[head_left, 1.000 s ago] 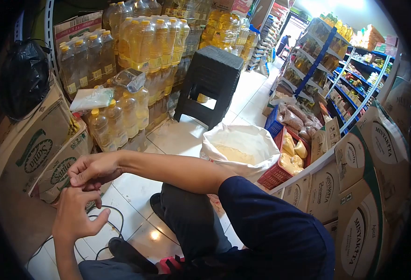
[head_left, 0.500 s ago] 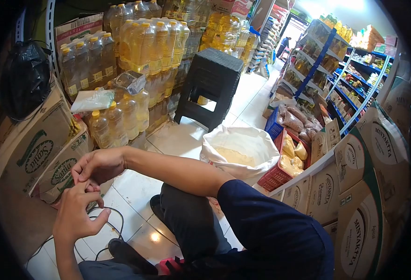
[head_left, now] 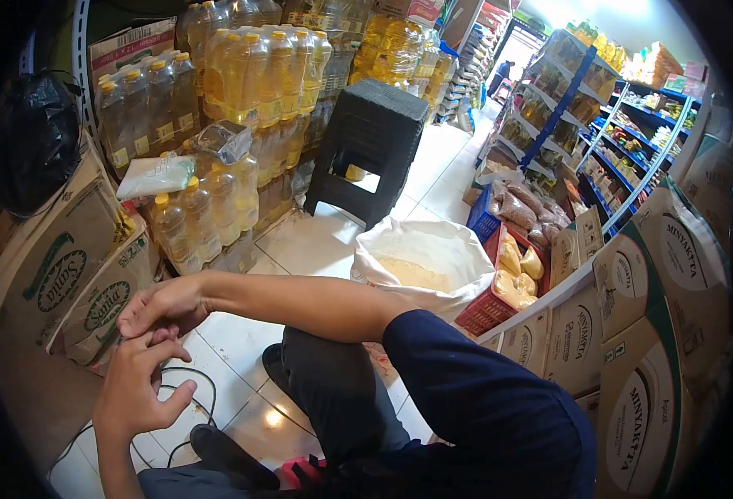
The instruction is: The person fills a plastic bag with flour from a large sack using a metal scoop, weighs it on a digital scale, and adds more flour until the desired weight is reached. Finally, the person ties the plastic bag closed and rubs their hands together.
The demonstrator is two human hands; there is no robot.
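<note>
My left hand [head_left: 140, 388] is at the lower left, its thumb apart from the fingers and nothing visible in its palm. Just above it, my right hand [head_left: 169, 306] has its fingers curled, with the thumb and fingertips meeting the left fingertips. Whether anything small lies between the fingertips cannot be made out. Behind the hands stand cardboard boxes [head_left: 59, 270]. A black cable [head_left: 214, 391] loops on the floor beside my left hand.
Bottle packs [head_left: 254, 79] are stacked at the back left. A black stool [head_left: 366, 145], an open white sack [head_left: 424, 262] of pale powder and a red crate [head_left: 487, 309] of bags stand ahead. Cartons [head_left: 636, 407] line the right. A person [head_left: 503, 75] is far off.
The view has shifted slightly, so the surroundings sit a little lower left to upper left in the frame. My right hand has moved slightly left and down; both hands remain together.
</note>
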